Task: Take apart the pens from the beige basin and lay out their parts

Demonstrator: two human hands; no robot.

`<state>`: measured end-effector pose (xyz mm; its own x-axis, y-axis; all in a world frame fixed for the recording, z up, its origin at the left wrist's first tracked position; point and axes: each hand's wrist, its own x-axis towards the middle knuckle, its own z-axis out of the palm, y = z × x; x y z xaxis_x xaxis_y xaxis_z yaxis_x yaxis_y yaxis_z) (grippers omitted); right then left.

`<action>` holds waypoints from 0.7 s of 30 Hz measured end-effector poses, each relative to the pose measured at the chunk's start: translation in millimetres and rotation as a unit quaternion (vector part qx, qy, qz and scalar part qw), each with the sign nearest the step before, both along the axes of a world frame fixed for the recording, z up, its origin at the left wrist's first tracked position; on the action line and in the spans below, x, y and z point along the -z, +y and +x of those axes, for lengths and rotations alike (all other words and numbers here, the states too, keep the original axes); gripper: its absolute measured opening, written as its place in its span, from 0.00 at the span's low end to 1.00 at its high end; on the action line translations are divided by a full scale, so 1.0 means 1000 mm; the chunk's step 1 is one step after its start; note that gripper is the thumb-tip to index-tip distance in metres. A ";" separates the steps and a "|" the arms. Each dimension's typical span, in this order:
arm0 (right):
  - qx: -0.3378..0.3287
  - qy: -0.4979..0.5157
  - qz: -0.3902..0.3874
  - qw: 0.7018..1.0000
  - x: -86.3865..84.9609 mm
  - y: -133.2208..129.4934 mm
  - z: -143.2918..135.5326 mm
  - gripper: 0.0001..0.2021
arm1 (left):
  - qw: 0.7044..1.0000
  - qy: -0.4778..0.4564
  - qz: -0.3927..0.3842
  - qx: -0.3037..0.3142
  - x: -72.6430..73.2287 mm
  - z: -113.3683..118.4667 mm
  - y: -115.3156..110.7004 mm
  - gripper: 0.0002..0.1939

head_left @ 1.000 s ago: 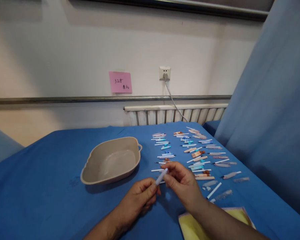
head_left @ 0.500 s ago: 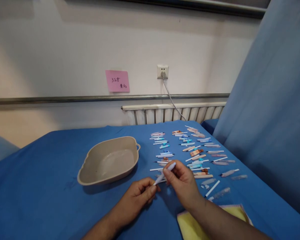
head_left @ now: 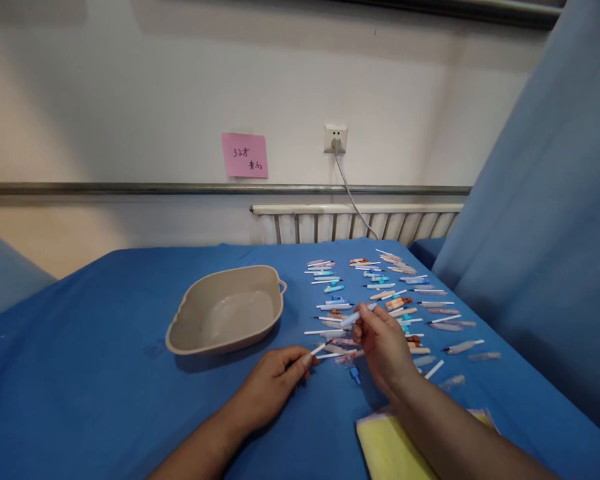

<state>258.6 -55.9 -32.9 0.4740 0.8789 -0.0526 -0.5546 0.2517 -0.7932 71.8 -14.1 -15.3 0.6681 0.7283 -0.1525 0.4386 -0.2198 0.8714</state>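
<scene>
Between the thumb and fingers of my left hand (head_left: 273, 381) is a thin white pen refill (head_left: 319, 349) with a dark tip. My right hand (head_left: 387, 348) pinches a pale blue pen barrel (head_left: 350, 319) a little way up and to the right, apart from the refill. Below the barrel, a small blue pen part (head_left: 355, 375) lies on the blue cloth. Loose pen parts (head_left: 341, 342) in pinkish and white tones lie just under and between my hands. The right hand's fingertips partly cover the barrel's far end.
To the left stands a beige plastic basin (head_left: 175, 343). Rows of pen parts (head_left: 380, 287) spread over the right side of the blue-covered table (head_left: 80, 373). A folded yellow cloth (head_left: 387, 443) lies under my right forearm. A blue curtain (head_left: 545, 200) hangs at the right.
The refill and the barrel, together in both hands before, are now apart. My right hand has moved right and slightly up with the barrel; my left keeps the refill. The view has shifted slightly.
</scene>
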 end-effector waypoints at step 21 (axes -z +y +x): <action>-0.085 -0.276 -0.037 0.957 -0.006 -0.009 -0.020 0.12 | 0.997 -0.027 0.068 -0.020 -0.002 0.000 -0.008 0.19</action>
